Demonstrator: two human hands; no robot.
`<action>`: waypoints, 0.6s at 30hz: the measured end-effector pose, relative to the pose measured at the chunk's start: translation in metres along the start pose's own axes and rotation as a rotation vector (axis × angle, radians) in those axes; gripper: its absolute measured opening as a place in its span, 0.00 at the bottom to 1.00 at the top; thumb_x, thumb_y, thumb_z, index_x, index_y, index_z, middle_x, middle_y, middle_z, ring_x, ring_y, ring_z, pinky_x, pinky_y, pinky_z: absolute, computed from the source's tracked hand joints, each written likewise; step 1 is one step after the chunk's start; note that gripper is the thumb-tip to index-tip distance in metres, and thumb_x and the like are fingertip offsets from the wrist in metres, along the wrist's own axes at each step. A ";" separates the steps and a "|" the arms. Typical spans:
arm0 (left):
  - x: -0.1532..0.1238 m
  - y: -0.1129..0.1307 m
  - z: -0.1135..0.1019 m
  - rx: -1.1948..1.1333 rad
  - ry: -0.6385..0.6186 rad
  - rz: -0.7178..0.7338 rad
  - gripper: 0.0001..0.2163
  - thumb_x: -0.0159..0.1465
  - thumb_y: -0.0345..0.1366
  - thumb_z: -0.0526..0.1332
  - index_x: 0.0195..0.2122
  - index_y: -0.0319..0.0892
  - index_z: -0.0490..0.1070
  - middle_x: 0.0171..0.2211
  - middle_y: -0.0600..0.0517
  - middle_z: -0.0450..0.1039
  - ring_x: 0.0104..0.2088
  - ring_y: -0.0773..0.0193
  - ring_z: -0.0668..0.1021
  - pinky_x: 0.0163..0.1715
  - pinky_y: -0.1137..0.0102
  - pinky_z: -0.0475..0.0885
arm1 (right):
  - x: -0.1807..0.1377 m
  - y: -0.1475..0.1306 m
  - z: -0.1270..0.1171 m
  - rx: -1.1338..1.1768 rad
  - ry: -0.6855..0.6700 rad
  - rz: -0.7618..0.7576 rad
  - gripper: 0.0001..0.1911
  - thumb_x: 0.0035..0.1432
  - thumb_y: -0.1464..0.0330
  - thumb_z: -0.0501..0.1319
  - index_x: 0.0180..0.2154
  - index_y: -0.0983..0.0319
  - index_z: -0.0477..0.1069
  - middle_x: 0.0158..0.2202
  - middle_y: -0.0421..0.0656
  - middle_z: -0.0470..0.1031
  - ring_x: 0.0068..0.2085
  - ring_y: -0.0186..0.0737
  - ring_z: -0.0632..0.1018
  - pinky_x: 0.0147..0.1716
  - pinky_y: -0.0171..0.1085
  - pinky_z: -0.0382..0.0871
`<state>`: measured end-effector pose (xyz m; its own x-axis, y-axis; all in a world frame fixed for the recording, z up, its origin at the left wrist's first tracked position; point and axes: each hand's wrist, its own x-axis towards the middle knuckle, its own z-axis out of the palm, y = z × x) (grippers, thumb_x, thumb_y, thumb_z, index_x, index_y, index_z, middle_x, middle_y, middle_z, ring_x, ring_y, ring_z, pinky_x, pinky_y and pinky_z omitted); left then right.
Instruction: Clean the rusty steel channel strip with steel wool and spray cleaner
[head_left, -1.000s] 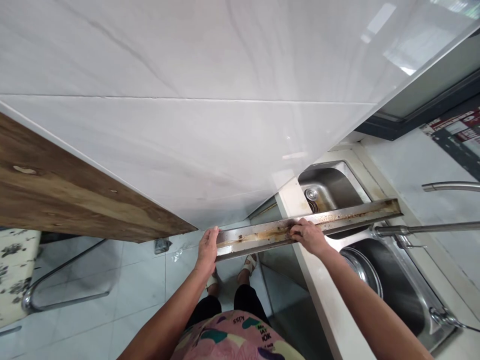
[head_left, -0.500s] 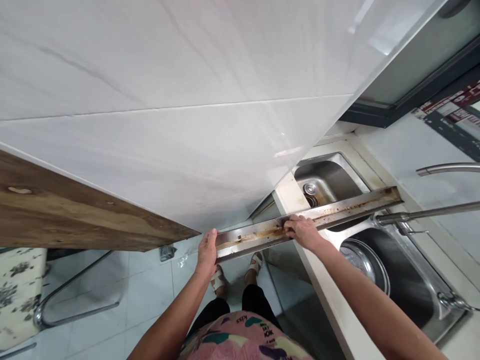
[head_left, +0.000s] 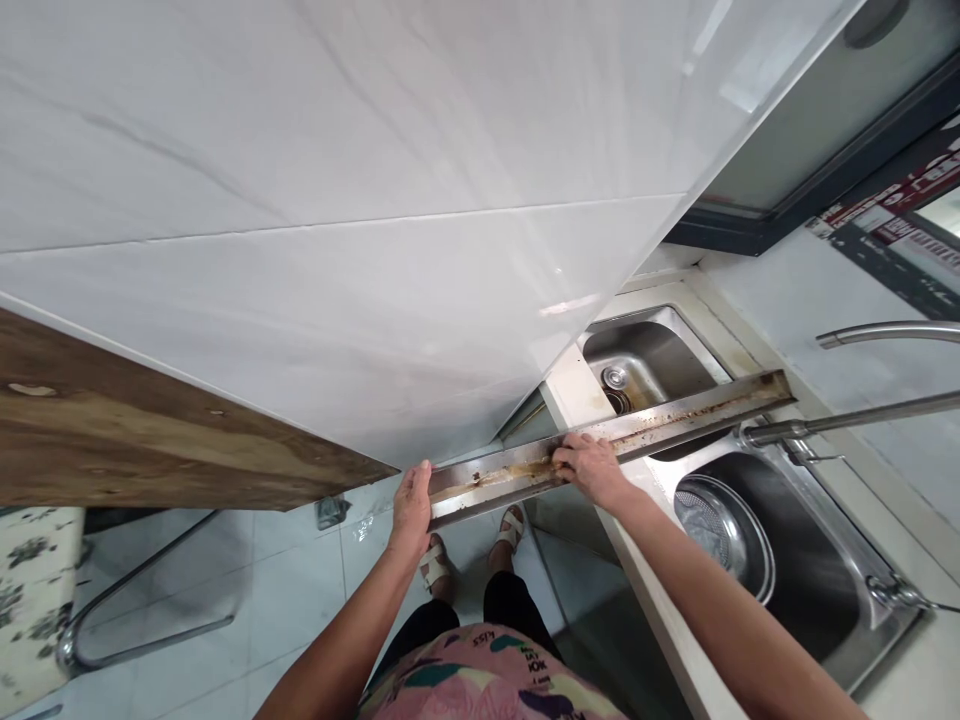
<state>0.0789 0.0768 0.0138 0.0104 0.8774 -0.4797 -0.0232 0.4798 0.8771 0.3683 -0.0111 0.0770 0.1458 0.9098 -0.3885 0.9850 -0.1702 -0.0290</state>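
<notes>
A long, narrow stainless-steel channel, stained brown with rust or grime inside, slants from the lower middle up to the right across the sinks. My left hand is closed around its near left end, thumb up along the edge. Midway along it, my right hand is closed, with bent fingers resting in the channel; the fingertips are partly hidden. The far right end of the channel lies over the counter behind the sinks.
A small sink and a larger sink holding a metal strainer bowl are on the right. A faucet reaches over the counter. A glossy white panel with a wooden edge fills the left. A chair stands below.
My right hand has shifted slightly left along the channel. The whole view has drifted a little left; my left hand keeps its hold on the end.
</notes>
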 end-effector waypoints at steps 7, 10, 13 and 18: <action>-0.002 0.002 0.001 -0.035 0.019 -0.030 0.23 0.53 0.62 0.63 0.30 0.44 0.72 0.26 0.56 0.65 0.30 0.62 0.68 0.32 0.68 0.64 | -0.013 0.105 0.003 -0.033 0.031 0.304 0.08 0.61 0.65 0.63 0.43 0.56 0.75 0.44 0.44 0.73 0.46 0.45 0.72 0.41 0.40 0.58; -0.003 0.003 0.001 -0.042 0.019 -0.031 0.23 0.53 0.61 0.63 0.29 0.44 0.71 0.25 0.56 0.64 0.29 0.63 0.68 0.32 0.68 0.64 | -0.009 0.071 0.009 0.036 0.044 0.228 0.06 0.62 0.64 0.63 0.39 0.56 0.78 0.41 0.43 0.74 0.43 0.44 0.73 0.39 0.39 0.58; -0.004 0.004 0.001 -0.049 0.017 -0.030 0.22 0.53 0.61 0.63 0.29 0.44 0.71 0.26 0.57 0.64 0.29 0.64 0.67 0.32 0.68 0.64 | -0.002 0.001 0.011 0.104 0.074 0.111 0.06 0.62 0.64 0.63 0.37 0.54 0.80 0.43 0.42 0.75 0.45 0.44 0.72 0.41 0.40 0.58; -0.006 0.005 0.002 -0.068 0.001 -0.055 0.22 0.53 0.60 0.64 0.29 0.44 0.70 0.26 0.56 0.65 0.29 0.64 0.69 0.32 0.69 0.65 | 0.004 -0.061 0.008 0.146 0.082 -0.035 0.07 0.63 0.62 0.62 0.38 0.53 0.79 0.45 0.43 0.73 0.48 0.44 0.70 0.43 0.40 0.56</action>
<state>0.0808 0.0743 0.0212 0.0123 0.8499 -0.5269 -0.0910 0.5257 0.8458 0.3078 -0.0002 0.0701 0.1249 0.9430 -0.3085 0.9665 -0.1859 -0.1769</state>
